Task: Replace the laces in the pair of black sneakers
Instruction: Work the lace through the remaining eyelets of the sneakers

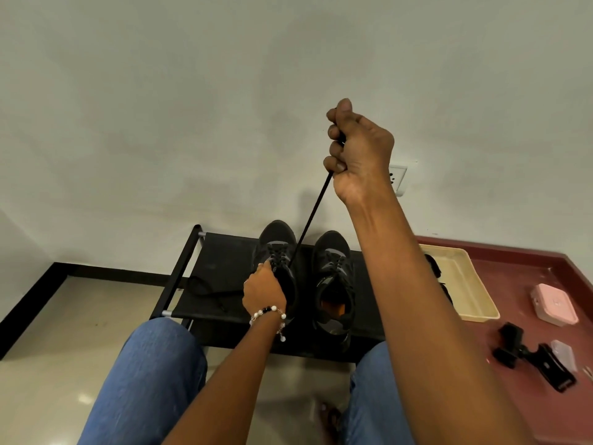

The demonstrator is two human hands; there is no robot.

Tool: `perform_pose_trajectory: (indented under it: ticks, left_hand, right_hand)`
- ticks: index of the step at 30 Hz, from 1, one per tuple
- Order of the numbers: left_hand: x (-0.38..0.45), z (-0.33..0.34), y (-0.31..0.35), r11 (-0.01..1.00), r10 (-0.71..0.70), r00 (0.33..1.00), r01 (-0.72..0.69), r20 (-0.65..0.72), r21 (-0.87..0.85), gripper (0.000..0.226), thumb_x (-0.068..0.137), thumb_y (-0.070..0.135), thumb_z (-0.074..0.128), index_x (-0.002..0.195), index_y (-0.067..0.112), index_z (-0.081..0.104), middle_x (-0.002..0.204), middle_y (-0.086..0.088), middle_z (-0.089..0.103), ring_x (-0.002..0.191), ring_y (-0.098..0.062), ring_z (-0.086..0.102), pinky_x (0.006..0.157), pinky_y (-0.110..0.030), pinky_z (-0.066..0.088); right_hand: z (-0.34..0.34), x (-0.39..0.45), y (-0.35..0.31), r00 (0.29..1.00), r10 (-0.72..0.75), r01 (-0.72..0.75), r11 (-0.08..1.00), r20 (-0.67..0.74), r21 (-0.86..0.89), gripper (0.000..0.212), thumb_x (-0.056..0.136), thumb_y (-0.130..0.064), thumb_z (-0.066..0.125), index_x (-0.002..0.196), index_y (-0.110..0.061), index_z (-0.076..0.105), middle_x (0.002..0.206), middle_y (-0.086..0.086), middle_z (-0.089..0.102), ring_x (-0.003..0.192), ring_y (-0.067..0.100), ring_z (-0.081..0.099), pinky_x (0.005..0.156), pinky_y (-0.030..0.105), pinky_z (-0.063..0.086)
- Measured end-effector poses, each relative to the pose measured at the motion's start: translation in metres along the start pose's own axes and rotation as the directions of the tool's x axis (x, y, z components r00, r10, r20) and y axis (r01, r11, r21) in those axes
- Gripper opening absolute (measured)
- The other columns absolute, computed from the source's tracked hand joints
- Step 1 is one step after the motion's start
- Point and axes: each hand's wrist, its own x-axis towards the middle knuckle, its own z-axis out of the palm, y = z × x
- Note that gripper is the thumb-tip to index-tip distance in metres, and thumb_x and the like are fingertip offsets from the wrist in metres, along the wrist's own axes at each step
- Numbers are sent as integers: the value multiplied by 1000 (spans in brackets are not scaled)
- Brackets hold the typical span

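Sneakers: two counted, both black, standing side by side on a black fabric shoe rack (221, 264) at lower centre of the frame, toes toward the wall. Left sneaker (276, 248) is partly laced; right sneaker (333, 277) sits just beside it, its opening facing the camera.

Laces: one black lace (313, 216) runs taut from the left sneaker's eyelets up to the raised hand at centre frame. A second loose black lace (205, 289) lies in a tangle on the rack, left of the sneakers.

Grip, right hand (361, 152): fingers curled tight around the taut lace, thumb on top, held high against the wall.

Grip, left hand (263, 292): fingers curled over the tongue area of the left sneaker, holding it down on the rack. A beaded bracelet (268, 313) circles that wrist.

Other items, right of the frame on a red floor area: one cream tray (471, 293), one pink case (553, 303), one black clamp-like device (532, 358), one small clear box (564, 353). One wall socket (398, 178) shows behind the raised wrist.

Writing: no brand or label is legible.
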Motion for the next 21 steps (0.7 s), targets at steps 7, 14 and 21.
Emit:
perform_pose_trajectory:
  ticks: [7,14,21]
  left_hand:
    - [5,-1,-1,1000,-13,999,12,38,26,35,102,19,42,134,24,54,115,-14,61,105,-33,60,81,-40,52]
    - [10,-8,-3,1000,-2,994,-2,109,28,36,99,22,51,134,27,55,118,-14,59,106,-34,59,84,-41,51]
    - [41,-28,-21,989,144,925,-146,352,-22,51,82,39,73,130,25,59,121,-8,64,105,-30,63,90,-42,53]
  right_hand:
    - [-8,5,-1,999,-29,30,999,-30,26,24,92,-27,68,83,-5,68,60,0,53,43,9,27,38,20,20]
    - [-40,5,22,999,-32,34,921,11,-388,26,93,-28,65,82,-6,69,63,2,58,44,10,40,41,23,33]
    - [-69,-16,115,908,415,34,69,60,-997,34,91,-38,65,85,-5,56,85,9,62,80,28,64,71,37,52]
